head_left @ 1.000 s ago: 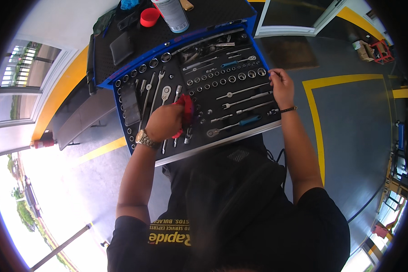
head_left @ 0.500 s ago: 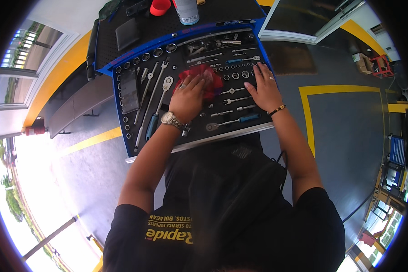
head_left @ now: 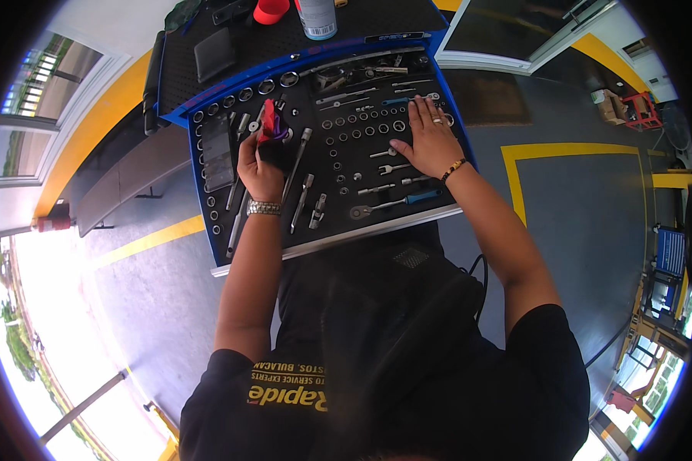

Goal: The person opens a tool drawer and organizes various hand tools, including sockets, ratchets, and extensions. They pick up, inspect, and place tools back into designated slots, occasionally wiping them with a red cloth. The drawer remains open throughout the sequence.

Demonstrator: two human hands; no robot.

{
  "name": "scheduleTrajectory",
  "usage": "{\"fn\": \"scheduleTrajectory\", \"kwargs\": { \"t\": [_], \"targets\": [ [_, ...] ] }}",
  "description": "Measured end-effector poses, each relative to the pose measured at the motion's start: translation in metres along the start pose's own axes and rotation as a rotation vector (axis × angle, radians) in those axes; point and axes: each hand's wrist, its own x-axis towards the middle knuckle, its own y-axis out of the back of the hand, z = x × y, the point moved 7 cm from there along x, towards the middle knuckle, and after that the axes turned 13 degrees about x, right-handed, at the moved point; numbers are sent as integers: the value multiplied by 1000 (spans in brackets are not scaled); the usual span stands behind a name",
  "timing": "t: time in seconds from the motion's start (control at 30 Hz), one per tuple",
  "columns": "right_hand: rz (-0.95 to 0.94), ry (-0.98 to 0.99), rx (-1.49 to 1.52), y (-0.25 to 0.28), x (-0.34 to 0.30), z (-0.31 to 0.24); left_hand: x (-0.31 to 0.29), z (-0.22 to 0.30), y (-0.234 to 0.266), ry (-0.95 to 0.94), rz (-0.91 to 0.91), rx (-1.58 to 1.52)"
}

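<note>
A pulled-out tool drawer (head_left: 377, 231) with a black foam insert lies before me. My left hand (head_left: 260, 175) is closed around a bunched red cloth (head_left: 269, 119) with dark folds, raised over the long tools on the left side. Part of the large ratchet is hidden beneath that hand. My right hand (head_left: 432, 142) rests open on the right side, fingers stretched across small sockets near a blue-handled ratchet. Close to its thumb is an open-end wrench (head_left: 392, 168). Rows of sockets (head_left: 363, 134) fill the middle. Below them lie a universal-joint piece (head_left: 317, 210) and another blue-handled ratchet (head_left: 392, 206).
On the cabinet top stand a spray can (head_left: 317, 19), a red cup-like piece (head_left: 271, 11) and a flat black pouch (head_left: 214, 58). A dark flat slab (head_left: 219, 157) lies at the drawer's left. Beyond are a bench (head_left: 134, 177) and a floor mat (head_left: 484, 98).
My left hand has lifted the red cloth off the middle sockets and moved left, uncovering the sockets and extension bars. My right hand has shifted slightly left.
</note>
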Motion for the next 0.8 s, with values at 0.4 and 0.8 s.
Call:
{"fn": "scheduleTrajectory", "kwargs": {
  "t": [0.4, 0.8],
  "targets": [
    [-59, 212, 54, -18, 17, -75, -9, 44, -16, -263, -57, 342],
    [-73, 477, 67, -25, 23, -104, -7, 53, -12, -321, -17, 394]
  ]
}}
